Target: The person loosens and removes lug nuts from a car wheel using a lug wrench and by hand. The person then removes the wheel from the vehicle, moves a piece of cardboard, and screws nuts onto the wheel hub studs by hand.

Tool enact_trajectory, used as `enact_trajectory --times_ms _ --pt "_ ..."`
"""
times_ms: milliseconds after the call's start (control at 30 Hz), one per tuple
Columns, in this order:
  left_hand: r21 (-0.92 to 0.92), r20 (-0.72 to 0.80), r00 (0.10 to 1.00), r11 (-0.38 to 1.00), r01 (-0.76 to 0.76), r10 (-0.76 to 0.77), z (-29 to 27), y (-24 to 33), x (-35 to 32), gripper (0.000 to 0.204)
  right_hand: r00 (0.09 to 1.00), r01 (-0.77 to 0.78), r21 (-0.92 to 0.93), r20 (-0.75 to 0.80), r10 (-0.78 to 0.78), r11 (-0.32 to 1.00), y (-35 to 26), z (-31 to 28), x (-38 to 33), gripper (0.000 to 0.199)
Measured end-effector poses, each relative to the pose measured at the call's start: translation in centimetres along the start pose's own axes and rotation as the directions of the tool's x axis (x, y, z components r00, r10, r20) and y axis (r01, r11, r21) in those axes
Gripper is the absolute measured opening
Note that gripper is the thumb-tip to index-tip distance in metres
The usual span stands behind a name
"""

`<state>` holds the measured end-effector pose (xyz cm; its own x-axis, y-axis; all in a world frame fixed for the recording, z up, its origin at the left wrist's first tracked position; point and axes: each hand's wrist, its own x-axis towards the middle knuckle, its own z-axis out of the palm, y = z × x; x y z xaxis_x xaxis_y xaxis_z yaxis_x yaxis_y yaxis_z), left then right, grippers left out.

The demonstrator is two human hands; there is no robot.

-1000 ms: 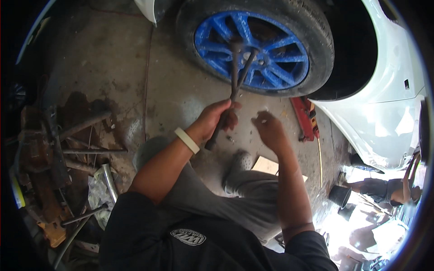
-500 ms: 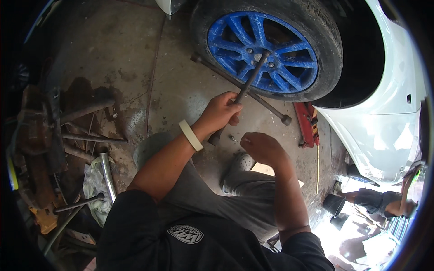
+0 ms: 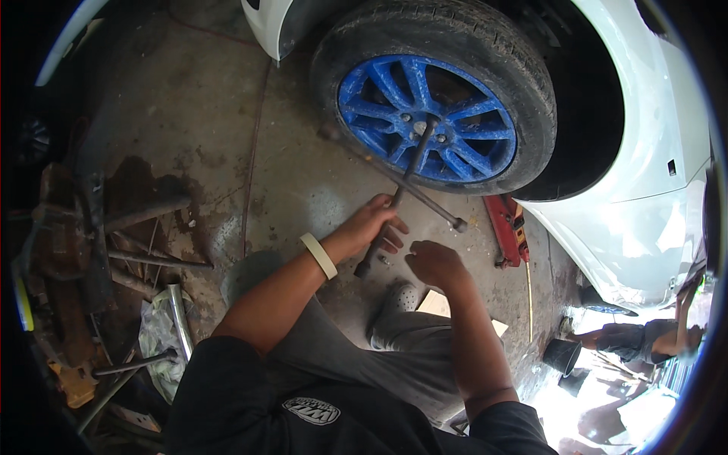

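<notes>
Well, the cross wrench [image 3: 405, 183] looks heavy and hard, like steel. It should not bend or break, but its smooth bars may slip a bit. A good place to hold is the long bar on the near side of the blue wheel [image 3: 415, 95], away from the bars that stick out sideways. The right hand [image 3: 438, 263] is out from the wheel, fingers curled in; I cannot tell if anything is inside. The left hand [image 3: 371, 222], closer to the wheel, curls loosely round that long bar, fingers a little apart. The bar's far end sits at the wheel's middle.
</notes>
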<state>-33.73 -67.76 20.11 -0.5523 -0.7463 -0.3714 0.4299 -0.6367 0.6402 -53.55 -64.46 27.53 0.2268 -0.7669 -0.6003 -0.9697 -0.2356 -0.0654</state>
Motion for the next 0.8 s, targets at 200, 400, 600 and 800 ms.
enact_trajectory --times_ms 200,400,600,800 --pt "0.441 -0.269 0.937 0.893 -0.088 0.225 1.6 -1.7 0.8 0.021 0.996 0.063 0.05 0.058 -0.066 0.997 2.8 -2.0 -0.9 0.036" --pt "0.036 -0.126 0.986 0.994 -0.107 0.11 0.2 -0.9 0.6 0.031 0.993 0.028 0.105 0.113 -0.039 0.994 0.1 -0.5 -1.2 0.037" --pt "-0.13 0.118 0.992 0.99 0.063 -0.048 -1.3 1.5 -0.5 0.048 0.99 -0.047 0.128 0.139 0.029 0.991 -0.7 -1.1 -0.6 0.04" --pt "0.338 -0.088 0.996 0.941 0.013 0.017 0.7 0.0 0.0 0.061 0.96 -0.062 0.139 0.279 0.021 0.988 -0.4 -0.6 0.0 0.042"
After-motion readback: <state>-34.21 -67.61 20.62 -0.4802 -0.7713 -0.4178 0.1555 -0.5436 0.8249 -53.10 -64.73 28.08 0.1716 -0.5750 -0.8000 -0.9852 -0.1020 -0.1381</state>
